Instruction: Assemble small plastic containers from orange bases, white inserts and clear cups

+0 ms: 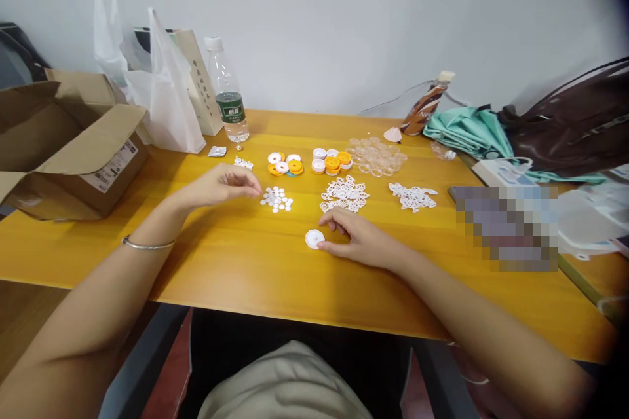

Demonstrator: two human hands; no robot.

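- L hand (236,182) just L of small white discs (276,200); thumb & fingertips drawn close tog.; can't tell if pinching anything.
- R hand (356,236) at white round piece (314,239), thumb touching its R edge, fingers curled, apart from thumb; firm grip or not: can't tell.
- White round piece approx. mid-table, nearer front edge than small white discs.
- On wooden table (236,268), behind R hand: pile of white openwork pieces (344,195); to its R, 2nd white pile (413,196), details too small.
- Farther back: two clusters of orange & white wheels, L one (285,164) and R one (332,162), then clear rings (377,157) just beside.
- Behind L hand: foil packet (217,152), water bottle (228,98) w/ green label, upright.
- Far L: cardboard box (98,170), flaps out, next to white plastic bag (167,101).
- Far R: brown-labeled drink bottle (426,105), tilted, by teal fabric (464,134) & dark brown bag (565,124).
- Metal bangle (148,245) on L wrist.
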